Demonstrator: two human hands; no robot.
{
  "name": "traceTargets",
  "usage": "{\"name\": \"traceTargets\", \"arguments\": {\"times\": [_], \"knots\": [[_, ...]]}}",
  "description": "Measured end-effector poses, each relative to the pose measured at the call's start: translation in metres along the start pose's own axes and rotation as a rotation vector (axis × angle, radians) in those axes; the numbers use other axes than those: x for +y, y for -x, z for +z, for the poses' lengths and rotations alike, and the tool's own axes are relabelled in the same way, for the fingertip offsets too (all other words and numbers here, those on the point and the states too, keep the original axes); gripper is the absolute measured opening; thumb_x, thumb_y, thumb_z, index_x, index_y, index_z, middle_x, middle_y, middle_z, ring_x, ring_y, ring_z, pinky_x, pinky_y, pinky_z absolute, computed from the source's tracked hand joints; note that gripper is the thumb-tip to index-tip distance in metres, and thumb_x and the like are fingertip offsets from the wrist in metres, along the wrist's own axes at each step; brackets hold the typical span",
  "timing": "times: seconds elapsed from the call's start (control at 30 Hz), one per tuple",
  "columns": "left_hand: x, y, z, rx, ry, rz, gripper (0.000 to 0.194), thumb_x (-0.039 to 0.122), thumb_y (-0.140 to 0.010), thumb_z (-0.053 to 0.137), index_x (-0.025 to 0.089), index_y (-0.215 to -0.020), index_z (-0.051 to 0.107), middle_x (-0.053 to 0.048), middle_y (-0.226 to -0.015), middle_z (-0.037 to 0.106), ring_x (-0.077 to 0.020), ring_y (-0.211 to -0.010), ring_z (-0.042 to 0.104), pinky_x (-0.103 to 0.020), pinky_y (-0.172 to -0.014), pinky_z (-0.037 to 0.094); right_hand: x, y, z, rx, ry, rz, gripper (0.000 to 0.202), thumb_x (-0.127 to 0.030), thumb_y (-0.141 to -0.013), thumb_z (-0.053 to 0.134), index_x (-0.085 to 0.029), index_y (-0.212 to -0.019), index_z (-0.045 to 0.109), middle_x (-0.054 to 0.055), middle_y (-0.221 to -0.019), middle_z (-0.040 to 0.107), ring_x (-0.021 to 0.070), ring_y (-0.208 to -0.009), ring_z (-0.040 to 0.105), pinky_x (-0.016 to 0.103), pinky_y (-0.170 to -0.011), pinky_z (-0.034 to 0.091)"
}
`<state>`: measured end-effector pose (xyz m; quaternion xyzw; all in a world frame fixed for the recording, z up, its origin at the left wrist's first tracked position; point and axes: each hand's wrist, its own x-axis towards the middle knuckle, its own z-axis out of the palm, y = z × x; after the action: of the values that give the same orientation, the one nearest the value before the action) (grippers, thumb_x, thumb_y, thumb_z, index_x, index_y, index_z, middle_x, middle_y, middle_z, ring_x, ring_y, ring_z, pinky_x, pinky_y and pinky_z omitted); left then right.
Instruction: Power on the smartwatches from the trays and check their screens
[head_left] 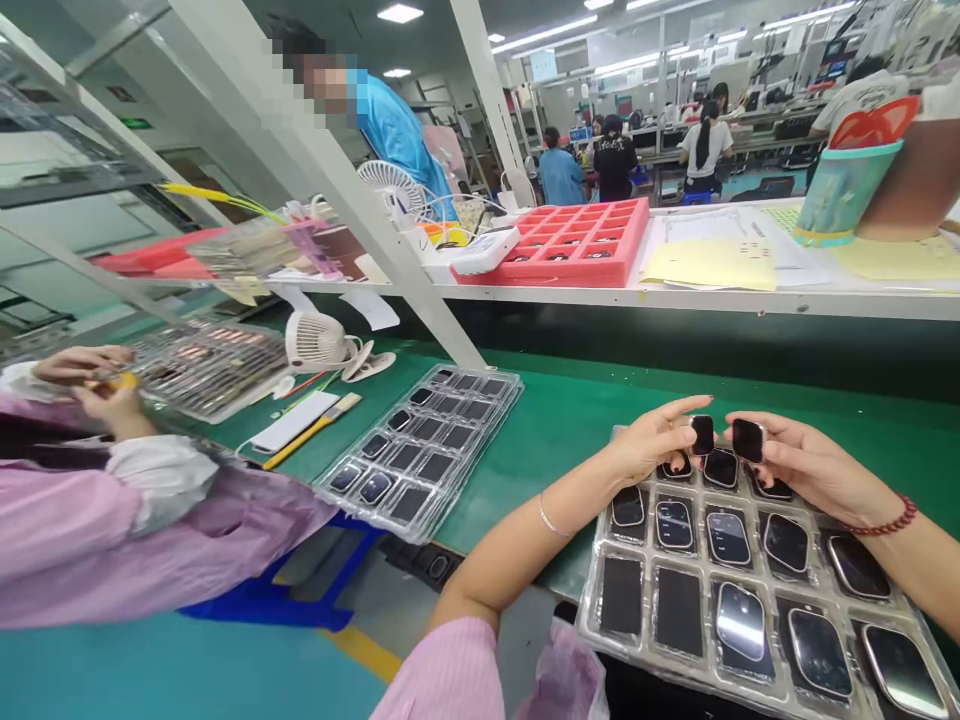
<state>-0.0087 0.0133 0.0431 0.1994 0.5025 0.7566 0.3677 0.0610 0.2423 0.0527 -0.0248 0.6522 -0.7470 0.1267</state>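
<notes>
Black, glossy watch unit [702,435] pinched in left hand [646,442], second unit [747,440] in right hand [804,460]; likely light, stiff, slick, scratch-prone; best held by side edges, fingertips off face

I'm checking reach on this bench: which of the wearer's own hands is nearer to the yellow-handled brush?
Left. The left hand is to the right of the brush; the right hand is farther right, beyond the left one.
</notes>
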Motion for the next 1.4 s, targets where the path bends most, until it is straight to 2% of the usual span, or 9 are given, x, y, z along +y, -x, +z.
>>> {"name": "traceTargets", "arguments": {"times": [0.13, 0.23, 0.4, 0.53, 0.73, 0.83, 0.93, 1.17, 1.4], "knots": [[-0.006, -0.003, -0.002, 0.014, -0.061, 0.005, 0.075, 0.046, -0.068, 0.082, 0.018, -0.131, 0.053, -0.001, -0.082, 0.061, -0.0098, -0.061, 0.062, -0.017, -0.049, 0.039, 0.004, 0.002, -0.004, 0.026, 0.053, -0.022, 0.049, -0.046, -0.077, 0.079, -0.024, -0.12, 0.069, 0.004, -0.081, 0.068, 0.0141, -0.059, 0.059, 0.03, -0.058, 0.056], [-0.007, -0.003, -0.001, 0.073, -0.118, 0.015, 0.063, 0.045, -0.075, 0.075, 0.016, -0.127, 0.056, -0.004, -0.086, 0.063, -0.0128, -0.069, 0.065, -0.019, -0.054, 0.045, 0.005, 0.002, -0.002, 0.018, 0.119, 0.009, 0.056, -0.051, -0.08, 0.075, -0.023, -0.128, 0.065, 0.007, -0.087, 0.072, 0.0229, -0.077, 0.069, 0.036, -0.068, 0.06], [0.002, -0.007, 0.011, 0.179, -0.331, 0.01, 0.048, 0.019, -0.079, 0.061, 0.016, -0.127, 0.056, -0.007, -0.093, 0.067, -0.0141, -0.078, 0.066, -0.021, -0.062, 0.048, 0.005, 0.001, 0.004, 0.081, 0.213, -0.013, 0.055, -0.049, -0.083, 0.07, -0.027, -0.132, 0.061, 0.009, -0.112, 0.071, 0.0241, -0.084, 0.071, 0.04, -0.075, 0.062], [0.006, -0.017, 0.021, 0.185, -0.413, -0.006, 0.048, 0.008, -0.076, 0.053, 0.013, -0.123, 0.056, -0.009, -0.099, 0.067, -0.0165, -0.082, 0.067, -0.02, -0.057, 0.046, 0.005, 0.002, 0.005, 0.152, 0.258, -0.099, 0.045, -0.04, -0.082, 0.068, -0.024, -0.124, 0.063, 0.008, -0.104, 0.072, 0.0216, -0.078, 0.069, 0.036, -0.069, 0.06], [-0.003, -0.018, 0.019, 0.201, -0.409, 0.055, 0.039, 0.014, -0.079, 0.055, 0.013, -0.118, 0.058, -0.01, -0.104, 0.067, -0.0159, -0.08, 0.067, -0.019, -0.055, 0.045, 0.002, 0.003, 0.007, 0.151, 0.271, -0.126, 0.035, -0.034, -0.082, 0.067, -0.023, -0.115, 0.064, 0.007, -0.104, 0.073, 0.0201, -0.075, 0.067, 0.034, -0.066, 0.058], [-0.003, -0.012, 0.02, 0.224, -0.444, 0.088, 0.033, 0.023, -0.085, 0.055, 0.013, -0.116, 0.061, -0.01, -0.102, 0.068, -0.0145, -0.076, 0.066, -0.019, -0.054, 0.044, 0.002, 0.004, 0.006, 0.147, 0.278, -0.13, 0.031, -0.039, -0.085, 0.065, -0.024, -0.112, 0.067, 0.007, -0.107, 0.073, 0.0196, -0.075, 0.066, 0.033, -0.066, 0.057], [-0.001, -0.009, 0.022, 0.248, -0.47, 0.087, 0.028, 0.03, -0.089, 0.052, 0.012, -0.105, 0.066, -0.009, -0.1, 0.069, -0.0126, -0.071, 0.064, -0.02, -0.056, 0.047, 0.002, 0.004, 0.004, 0.175, 0.284, -0.128, 0.029, -0.048, -0.089, 0.06, -0.023, -0.102, 0.07, 0.007, -0.096, 0.075, 0.018, -0.068, 0.063, 0.033, -0.062, 0.056], [-0.005, -0.011, 0.019, 0.197, -0.443, 0.125, 0.036, 0.017, -0.08, 0.06, 0.015, -0.116, 0.062, -0.008, -0.103, 0.068, -0.014, -0.08, 0.066, -0.027, -0.077, 0.054, 0.003, 0.004, 0.006, 0.156, 0.336, -0.116, 0.036, -0.049, -0.085, 0.068, -0.023, -0.11, 0.067, 0.009, -0.104, 0.072, 0.0192, -0.072, 0.065, 0.032, -0.061, 0.057], [-0.013, -0.012, 0.017, 0.189, -0.45, 0.122, 0.028, 0.018, -0.084, 0.056, 0.014, -0.111, 0.065, -0.007, -0.099, 0.067, -0.0143, -0.078, 0.066, -0.032, -0.078, 0.058, 0.01, 0.005, 0.003, 0.143, 0.379, -0.089, 0.04, -0.056, -0.089, 0.063, -0.024, -0.112, 0.065, 0.008, -0.101, 0.072, 0.0174, -0.071, 0.064, 0.031, -0.063, 0.057]]}}
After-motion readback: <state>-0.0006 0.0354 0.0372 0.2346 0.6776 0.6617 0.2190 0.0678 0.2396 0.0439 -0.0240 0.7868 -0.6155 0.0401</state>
